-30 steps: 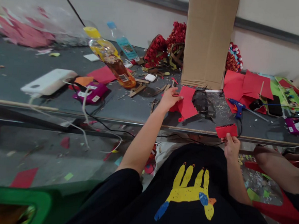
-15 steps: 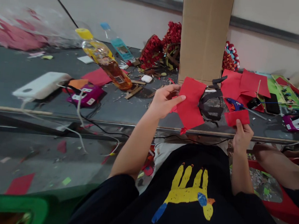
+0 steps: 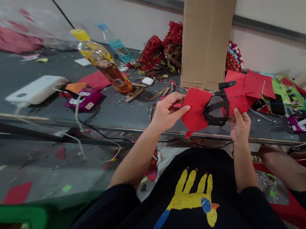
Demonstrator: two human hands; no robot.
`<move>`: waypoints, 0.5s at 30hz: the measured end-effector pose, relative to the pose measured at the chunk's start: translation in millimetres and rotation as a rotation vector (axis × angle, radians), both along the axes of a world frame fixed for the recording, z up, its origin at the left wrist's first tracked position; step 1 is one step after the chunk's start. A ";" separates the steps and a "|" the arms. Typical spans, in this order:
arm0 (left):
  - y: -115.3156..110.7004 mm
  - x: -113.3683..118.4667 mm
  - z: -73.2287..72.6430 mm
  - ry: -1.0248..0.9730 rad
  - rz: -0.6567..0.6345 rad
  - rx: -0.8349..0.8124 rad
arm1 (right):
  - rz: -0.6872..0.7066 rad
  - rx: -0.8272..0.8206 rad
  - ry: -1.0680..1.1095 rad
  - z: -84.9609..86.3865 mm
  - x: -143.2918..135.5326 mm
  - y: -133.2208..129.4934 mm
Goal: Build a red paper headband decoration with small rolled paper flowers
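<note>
My left hand [image 3: 169, 110] pinches the left edge of a red sheet [image 3: 196, 109], thumb in front and fingers behind. Joined to that sheet's right side is a black frame of curved strips [image 3: 216, 110], with open gaps between the strips. My right hand [image 3: 240, 125] grips a smaller red piece [image 3: 239, 104] between thumb and fingers. This piece lies at the frame's right side, partly behind the black strips. Whether it touches the frame I cannot tell. Both hands are above the front edge of the grey table [image 3: 132, 116].
A tilted drink bottle [image 3: 104, 65], a white power bank [image 3: 36, 89] and a purple power strip [image 3: 84, 97] stand left. Behind are a cardboard piece [image 3: 206, 41] and red bundles [image 3: 154, 53]. Red sheets [image 3: 260, 83] and a phone [image 3: 276, 105] lie right, near another person's leg [image 3: 285, 167].
My right hand has moved left and up, bringing the smaller red piece against or behind the black frame's right side. My left hand keeps its hold on the red sheet.
</note>
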State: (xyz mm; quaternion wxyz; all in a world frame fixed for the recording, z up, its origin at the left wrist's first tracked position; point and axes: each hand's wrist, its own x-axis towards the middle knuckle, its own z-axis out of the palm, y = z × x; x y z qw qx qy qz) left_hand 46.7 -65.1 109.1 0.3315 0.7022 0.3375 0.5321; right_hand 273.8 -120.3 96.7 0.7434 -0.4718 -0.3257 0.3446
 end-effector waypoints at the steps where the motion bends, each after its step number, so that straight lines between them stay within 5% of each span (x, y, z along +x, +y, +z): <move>1: 0.4 0.3 -1.4 0.005 0.010 0.013 | -0.002 0.003 0.017 -0.4 0.2 0.1; 15: -4.2 5.8 -3.3 0.046 0.041 0.087 | 0.091 -0.128 0.145 -7.8 13.0 3.1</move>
